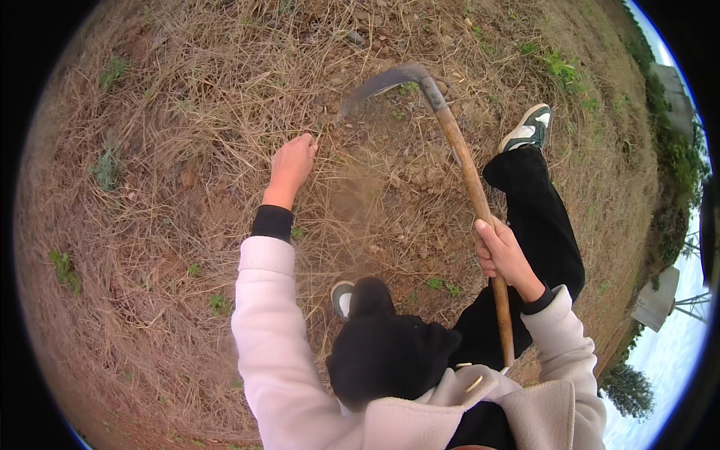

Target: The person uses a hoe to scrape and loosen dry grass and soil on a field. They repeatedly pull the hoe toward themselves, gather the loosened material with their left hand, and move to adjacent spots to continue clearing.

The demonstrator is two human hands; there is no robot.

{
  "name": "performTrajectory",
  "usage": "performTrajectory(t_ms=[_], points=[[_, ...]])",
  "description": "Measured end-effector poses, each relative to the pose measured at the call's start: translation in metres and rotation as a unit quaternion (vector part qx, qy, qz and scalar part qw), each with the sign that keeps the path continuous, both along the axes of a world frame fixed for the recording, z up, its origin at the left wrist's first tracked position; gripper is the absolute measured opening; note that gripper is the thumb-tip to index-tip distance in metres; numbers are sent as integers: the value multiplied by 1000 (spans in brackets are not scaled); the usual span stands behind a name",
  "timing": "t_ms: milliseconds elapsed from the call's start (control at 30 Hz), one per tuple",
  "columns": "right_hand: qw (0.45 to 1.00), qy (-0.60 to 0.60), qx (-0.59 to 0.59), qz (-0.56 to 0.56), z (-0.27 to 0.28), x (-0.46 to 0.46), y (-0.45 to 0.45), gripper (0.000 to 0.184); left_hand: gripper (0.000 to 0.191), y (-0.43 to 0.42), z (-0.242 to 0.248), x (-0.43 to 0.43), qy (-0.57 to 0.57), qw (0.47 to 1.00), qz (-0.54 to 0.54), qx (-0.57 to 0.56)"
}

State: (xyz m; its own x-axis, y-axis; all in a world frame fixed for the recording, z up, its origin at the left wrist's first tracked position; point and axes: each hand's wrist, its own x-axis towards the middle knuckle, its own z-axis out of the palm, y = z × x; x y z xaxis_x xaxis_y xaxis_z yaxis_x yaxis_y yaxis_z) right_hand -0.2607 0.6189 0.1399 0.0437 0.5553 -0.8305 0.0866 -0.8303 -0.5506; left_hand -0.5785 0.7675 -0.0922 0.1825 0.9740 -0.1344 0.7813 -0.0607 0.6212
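Observation:
My right hand [498,250] is closed around the wooden handle of a long-handled sickle [466,163]. Its curved metal blade [382,84] is riveted to the top of the handle and points left, over the dry grass and soil. My left hand [293,160] is curled at the dry grass [225,129], left of and below the blade tip. Whether grass stems lie inside its fingers cannot be told. The lower end of the handle reaches the hem of my light coat.
My shoes, one at the right [529,129] and one lower centre [342,299], stand on the grassy ground. Stones [355,37] and small green weeds [559,68] are scattered about. Concrete blocks [657,298], bushes and a tree [629,391] show at the far right.

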Motion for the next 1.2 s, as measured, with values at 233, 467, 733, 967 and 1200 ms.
performTrajectory(t_ms=[233, 467, 733, 967, 1200], points=[[997, -46, -21, 66, -37, -40, 27, 27, 15, -2, 6, -13, -24, 997, -25, 71], [988, -66, -128, 51, 53, 18, -29, 26, 9, -40, 21, -12, -1, 986, -167, 13], [996, -39, 9, -75, 37, 18, 9, 27, 23, -22, 27, 40, 165, 900, -239, 326], [997, -2, 23, -77, 26, 15, 11, 32, 9, -21, -2, 26, 206, 883, -405, 118], [999, -7, -37, -10, 26, 3, 12, 28, 7, -32, 6, -14, 177, 886, -393, 172]])
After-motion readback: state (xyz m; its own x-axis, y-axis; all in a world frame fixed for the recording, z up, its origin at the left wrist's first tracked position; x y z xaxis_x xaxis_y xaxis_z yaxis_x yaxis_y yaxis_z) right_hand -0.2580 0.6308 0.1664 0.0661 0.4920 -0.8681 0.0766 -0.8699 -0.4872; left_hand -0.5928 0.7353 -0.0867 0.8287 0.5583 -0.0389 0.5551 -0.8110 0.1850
